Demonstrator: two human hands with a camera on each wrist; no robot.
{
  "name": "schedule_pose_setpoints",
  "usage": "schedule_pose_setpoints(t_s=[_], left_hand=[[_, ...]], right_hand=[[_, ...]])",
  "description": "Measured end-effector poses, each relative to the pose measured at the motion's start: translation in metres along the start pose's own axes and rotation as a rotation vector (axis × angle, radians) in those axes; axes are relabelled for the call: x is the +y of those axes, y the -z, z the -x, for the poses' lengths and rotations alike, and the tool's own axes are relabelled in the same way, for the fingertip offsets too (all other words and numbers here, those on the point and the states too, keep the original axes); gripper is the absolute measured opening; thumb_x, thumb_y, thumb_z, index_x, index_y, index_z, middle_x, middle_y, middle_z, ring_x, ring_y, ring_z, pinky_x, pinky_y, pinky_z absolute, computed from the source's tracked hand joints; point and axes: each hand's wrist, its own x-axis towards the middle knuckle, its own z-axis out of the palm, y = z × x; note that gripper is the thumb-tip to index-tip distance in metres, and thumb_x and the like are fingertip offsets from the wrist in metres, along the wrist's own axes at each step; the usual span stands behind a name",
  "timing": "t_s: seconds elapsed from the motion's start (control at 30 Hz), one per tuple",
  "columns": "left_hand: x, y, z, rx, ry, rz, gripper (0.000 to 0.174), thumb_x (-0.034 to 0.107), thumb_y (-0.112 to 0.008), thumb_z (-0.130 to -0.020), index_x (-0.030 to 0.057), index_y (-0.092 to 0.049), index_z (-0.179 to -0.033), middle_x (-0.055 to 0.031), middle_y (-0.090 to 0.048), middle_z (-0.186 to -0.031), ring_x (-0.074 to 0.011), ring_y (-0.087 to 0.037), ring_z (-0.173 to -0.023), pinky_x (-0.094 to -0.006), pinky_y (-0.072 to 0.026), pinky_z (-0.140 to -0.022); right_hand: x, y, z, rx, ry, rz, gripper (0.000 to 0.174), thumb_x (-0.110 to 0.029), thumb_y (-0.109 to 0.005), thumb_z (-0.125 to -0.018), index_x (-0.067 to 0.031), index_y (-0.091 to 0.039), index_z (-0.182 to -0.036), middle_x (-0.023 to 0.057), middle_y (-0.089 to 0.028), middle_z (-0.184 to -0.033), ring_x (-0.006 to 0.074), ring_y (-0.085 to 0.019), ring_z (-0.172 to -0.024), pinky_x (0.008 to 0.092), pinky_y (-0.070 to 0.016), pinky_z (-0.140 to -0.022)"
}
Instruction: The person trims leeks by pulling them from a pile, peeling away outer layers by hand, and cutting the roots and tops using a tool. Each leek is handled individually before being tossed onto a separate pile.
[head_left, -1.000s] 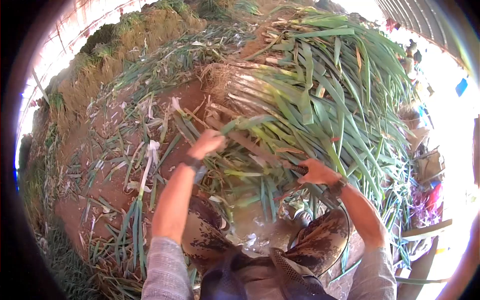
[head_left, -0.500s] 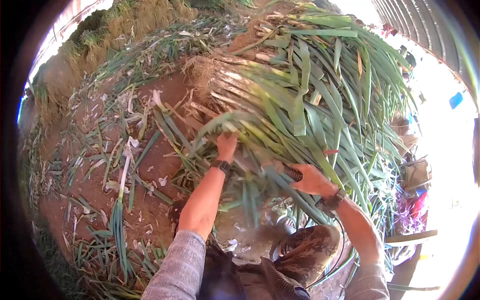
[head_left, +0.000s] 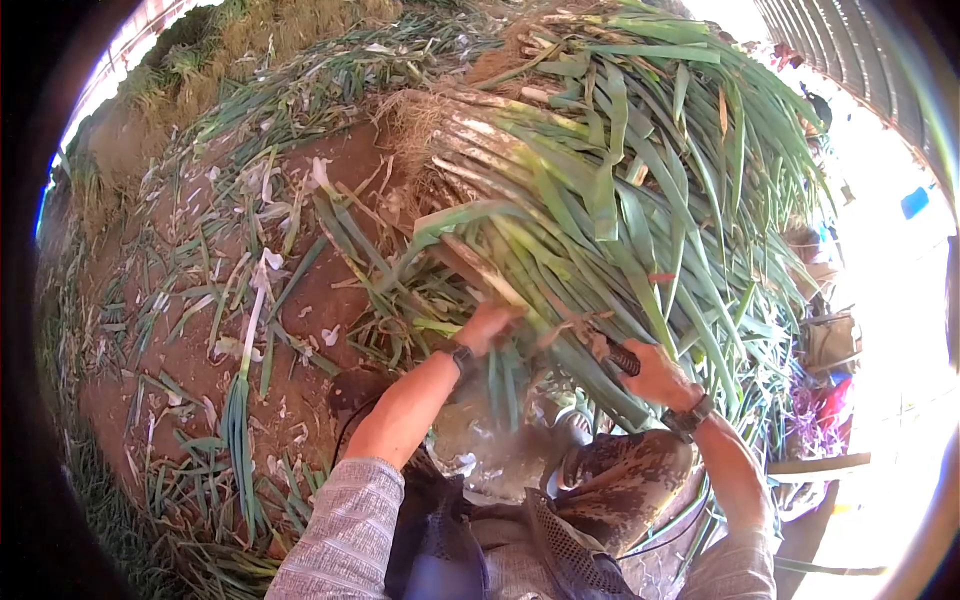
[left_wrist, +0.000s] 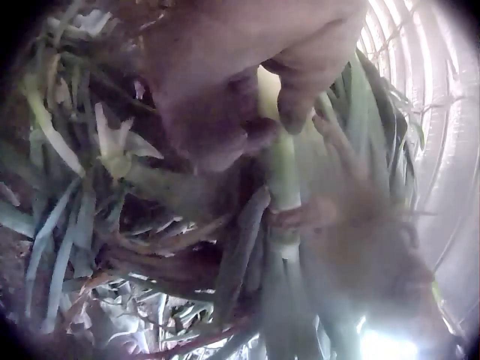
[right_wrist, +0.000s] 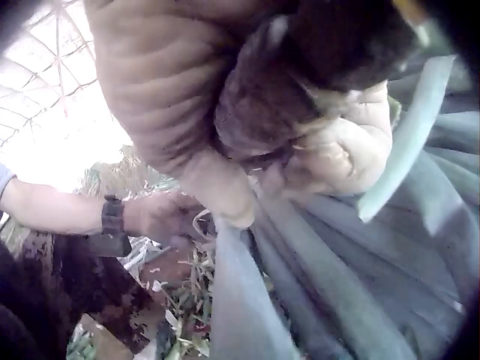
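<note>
My left hand [head_left: 490, 328] is in front of the pile of green onions [head_left: 560, 190], blurred in the head view. In the left wrist view its thumb and fingers pinch one pale green onion stalk [left_wrist: 281, 161]. To its right, my right hand [head_left: 655, 375] grips a dark ridged handle [head_left: 622, 358]. Its fingers curl round that dark handle [right_wrist: 262, 97] in the right wrist view, close over broad green leaves [right_wrist: 322, 277]. What the handle belongs to is mostly hidden. A bent green leaf [head_left: 465, 215] arches over the pile just beyond my left hand.
A single trimmed green onion [head_left: 255, 310] lies on the soil to the left, among scattered leaf scraps [head_left: 170, 330]. Root ends [head_left: 410, 125] of the pile face left. Bundles [head_left: 270, 40] stand at the back left. My knee [head_left: 635, 480] is below my right hand.
My left hand has come rightward and toward my body, closer to my right hand. The right hand has shifted only slightly, still gripping the handle. The head view has turned a little.
</note>
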Motion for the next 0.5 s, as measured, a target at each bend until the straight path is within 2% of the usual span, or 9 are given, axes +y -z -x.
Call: schedule_pose_setpoints(t_s=[0.07,0.1,0.2,0.33,0.4,0.5], left_hand=[[-0.013,-0.006,0.002,-0.044,-0.054,-0.021,0.023,0.027,-0.069,-0.09,0.0072,-0.065,-0.101,-0.0005,-0.063,-0.079,-0.0128,-0.057,-0.057,-0.0296,-0.0397,-0.043],[-0.018,-0.007,0.001,-0.055,-0.052,-0.025,0.023,0.027,-0.069,-0.09,0.0072,-0.065,-0.101,-0.0005,-0.063,-0.079,-0.0128,-0.057,-0.057,-0.0296,-0.0397,-0.043],[-0.022,-0.012,0.004,-0.098,-0.104,0.038,0.026,0.029,-0.067,-0.092,0.0073,-0.065,-0.105,-0.0011,-0.064,-0.083,-0.0131,-0.057,-0.059,-0.029,-0.0404,-0.045],[-0.027,-0.006,-0.002,-0.074,-0.056,0.024,0.031,0.031,-0.063,-0.094,0.0049,-0.062,-0.11,-0.0035,-0.065,-0.088,-0.015,-0.06,-0.066,-0.0323,-0.0461,-0.052],[-0.03,-0.006,-0.004,-0.063,-0.181,0.084,0.029,0.029,-0.061,-0.094,0.0053,-0.065,-0.112,-0.0042,-0.064,-0.088,-0.0169,-0.06,-0.069,-0.0314,-0.0481,-0.058],[-0.018,-0.006,0.004,0.04,-0.13,0.115,0.03,0.027,-0.06,-0.095,0.0062,-0.063,-0.116,-0.0048,-0.064,-0.093,-0.0179,-0.062,-0.076,-0.0337,-0.0502,-0.061]], right_hand=[[0.004,-0.004,0.008,-0.003,0.007,0.225,0.031,-0.016,-0.063,-0.079,-0.0054,-0.064,-0.108,0.0238,-0.068,-0.089,0.0415,-0.066,-0.085,0.0473,-0.0521,-0.075],[0.012,-0.014,0.01,0.064,0.094,0.28,0.029,-0.015,-0.061,-0.078,-0.0069,-0.064,-0.106,0.0227,-0.068,-0.086,0.0417,-0.066,-0.083,0.0491,-0.0525,-0.073],[0.017,-0.018,0.009,0.092,0.102,0.199,0.029,-0.02,-0.067,-0.078,-0.0082,-0.066,-0.105,0.0195,-0.067,-0.08,0.0415,-0.064,-0.075,0.0488,-0.0515,-0.067],[0.018,-0.034,-0.003,0.129,0.244,0.302,0.033,-0.018,-0.067,-0.076,-0.0081,-0.065,-0.107,0.02,-0.067,-0.083,0.0419,-0.065,-0.081,0.0497,-0.0508,-0.072],[0.01,-0.034,-0.012,0.105,0.184,0.256,0.032,-0.02,-0.067,-0.077,-0.0082,-0.065,-0.107,0.0201,-0.067,-0.083,0.0428,-0.064,-0.082,0.0508,-0.0502,-0.073],[0.002,-0.041,-0.027,0.118,0.119,0.262,0.033,-0.021,-0.066,-0.078,-0.0087,-0.065,-0.108,0.0212,-0.067,-0.084,0.0437,-0.064,-0.083,0.0517,-0.0498,-0.074]])
